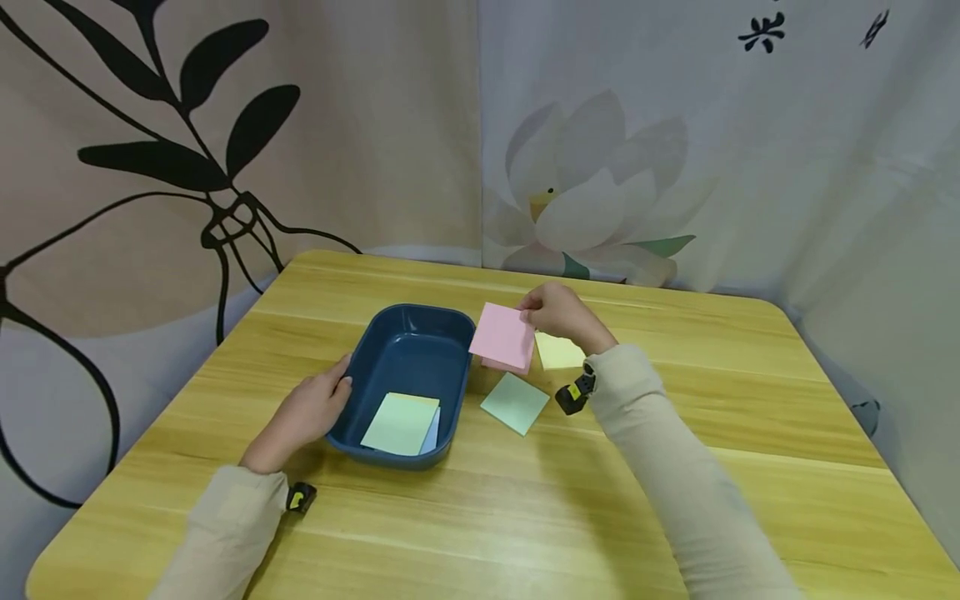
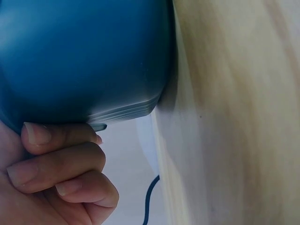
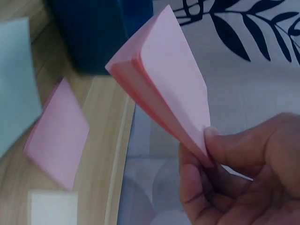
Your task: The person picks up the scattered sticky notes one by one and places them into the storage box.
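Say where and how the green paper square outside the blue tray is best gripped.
The green paper square is probably best pinched by its near-right edge, from the right: it lies flat, turned cornerwise, and that edge faces bare table, while the blue tray stands to its left.

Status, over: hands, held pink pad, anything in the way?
Right hand pinching pink pad above table. Left hand gripping blue tray at its rim. No obstruction visible between pad and tray.

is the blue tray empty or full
Neither: a pale green note overlaps a blue note inside the blue tray, whose far end is bare.
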Action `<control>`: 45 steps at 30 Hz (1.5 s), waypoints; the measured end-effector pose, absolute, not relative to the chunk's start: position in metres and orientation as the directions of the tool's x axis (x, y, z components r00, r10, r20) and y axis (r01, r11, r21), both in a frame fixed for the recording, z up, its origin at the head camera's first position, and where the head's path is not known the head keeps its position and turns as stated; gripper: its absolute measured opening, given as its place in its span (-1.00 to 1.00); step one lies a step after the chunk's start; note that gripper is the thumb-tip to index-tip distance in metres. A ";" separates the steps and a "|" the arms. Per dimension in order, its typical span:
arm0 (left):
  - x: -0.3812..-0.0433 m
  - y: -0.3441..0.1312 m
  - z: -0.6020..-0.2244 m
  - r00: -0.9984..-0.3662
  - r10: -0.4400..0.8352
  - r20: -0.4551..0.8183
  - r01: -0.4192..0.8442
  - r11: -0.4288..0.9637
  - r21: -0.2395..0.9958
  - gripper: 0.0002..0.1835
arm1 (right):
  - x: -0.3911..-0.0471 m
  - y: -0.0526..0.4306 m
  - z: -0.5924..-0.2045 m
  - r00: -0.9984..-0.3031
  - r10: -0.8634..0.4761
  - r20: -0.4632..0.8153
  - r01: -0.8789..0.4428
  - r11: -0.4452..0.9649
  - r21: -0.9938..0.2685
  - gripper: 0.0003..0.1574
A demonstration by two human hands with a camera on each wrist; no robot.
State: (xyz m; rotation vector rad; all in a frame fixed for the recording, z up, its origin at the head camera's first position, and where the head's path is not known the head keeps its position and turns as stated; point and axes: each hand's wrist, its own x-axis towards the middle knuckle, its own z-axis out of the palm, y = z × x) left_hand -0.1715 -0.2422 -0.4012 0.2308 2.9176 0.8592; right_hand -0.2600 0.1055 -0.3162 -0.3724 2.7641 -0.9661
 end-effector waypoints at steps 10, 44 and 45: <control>-0.172 -0.243 -0.401 -0.986 0.161 -0.045 0.112 0.837 0.536 -0.43 | -0.269 0.048 -0.315 -0.934 -0.348 -0.077 -0.229 0.752 -0.617 -0.71; -0.171 -0.239 -0.403 -0.990 0.128 -0.052 0.082 0.848 0.524 -0.42 | -0.284 -0.044 -0.354 -0.915 -0.308 -0.261 -0.136 0.843 -0.520 -0.80; -0.171 -0.240 -0.403 -0.991 0.127 -0.052 0.082 0.848 0.523 -0.42 | -0.285 -0.045 -0.355 -0.913 -0.306 -0.269 -0.133 0.847 -0.514 -0.80</control>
